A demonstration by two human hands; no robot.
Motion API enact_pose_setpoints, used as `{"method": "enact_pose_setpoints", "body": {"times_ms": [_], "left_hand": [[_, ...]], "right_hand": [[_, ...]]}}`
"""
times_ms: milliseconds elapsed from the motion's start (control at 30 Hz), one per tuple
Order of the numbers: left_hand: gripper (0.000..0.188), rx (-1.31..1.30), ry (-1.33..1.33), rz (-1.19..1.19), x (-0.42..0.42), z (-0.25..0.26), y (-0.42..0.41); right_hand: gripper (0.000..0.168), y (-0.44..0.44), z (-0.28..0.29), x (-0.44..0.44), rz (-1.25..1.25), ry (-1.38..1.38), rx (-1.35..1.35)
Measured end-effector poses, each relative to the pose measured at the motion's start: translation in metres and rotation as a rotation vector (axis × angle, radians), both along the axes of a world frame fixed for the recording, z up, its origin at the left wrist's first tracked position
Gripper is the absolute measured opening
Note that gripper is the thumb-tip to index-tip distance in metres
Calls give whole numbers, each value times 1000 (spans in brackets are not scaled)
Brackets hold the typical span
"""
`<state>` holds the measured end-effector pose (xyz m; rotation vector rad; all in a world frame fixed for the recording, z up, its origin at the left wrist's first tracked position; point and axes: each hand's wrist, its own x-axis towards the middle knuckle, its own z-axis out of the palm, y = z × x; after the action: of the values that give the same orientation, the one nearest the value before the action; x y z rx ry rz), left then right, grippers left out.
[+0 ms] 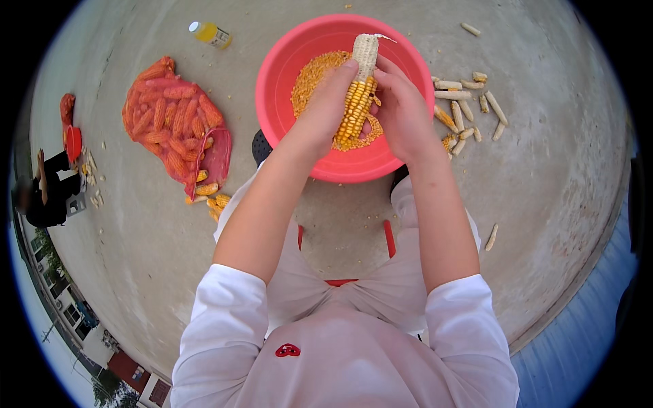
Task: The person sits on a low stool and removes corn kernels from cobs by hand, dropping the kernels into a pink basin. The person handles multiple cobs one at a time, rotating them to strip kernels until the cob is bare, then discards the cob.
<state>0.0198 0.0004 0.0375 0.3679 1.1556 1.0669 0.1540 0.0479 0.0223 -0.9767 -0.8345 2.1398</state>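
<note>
Between my two hands is a dried corn ear [357,109], held over a pink plastic basin [275,66]. Its upper end is a bare white cob, while yellow kernels still cover the lower part. My left hand [326,104] grips it from the left side, the thumb lying along the bare section. On the other side my right hand [403,104] wraps the ear, its fingertips partly hidden behind it. Loose yellow corn kernels [319,71] cover part of the basin's bottom.
Left of the basin lies a red mesh sack [176,115] of corn ears, some spilling from its mouth. A bottle of yellow drink [210,34] lies beyond it. Stripped cobs [459,109] are scattered at right on the concrete ground [551,168]. Another person [48,188] sits far left by a red basin [74,144].
</note>
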Motion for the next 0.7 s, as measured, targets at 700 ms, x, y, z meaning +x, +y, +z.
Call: {"method": "enact_pose_setpoints", "body": {"times_ms": [700], "left_hand": [[54,19,159,-128,6,-2,-2]], "right_hand": [[43,-14,4,-12,-117,-54,4]]}}
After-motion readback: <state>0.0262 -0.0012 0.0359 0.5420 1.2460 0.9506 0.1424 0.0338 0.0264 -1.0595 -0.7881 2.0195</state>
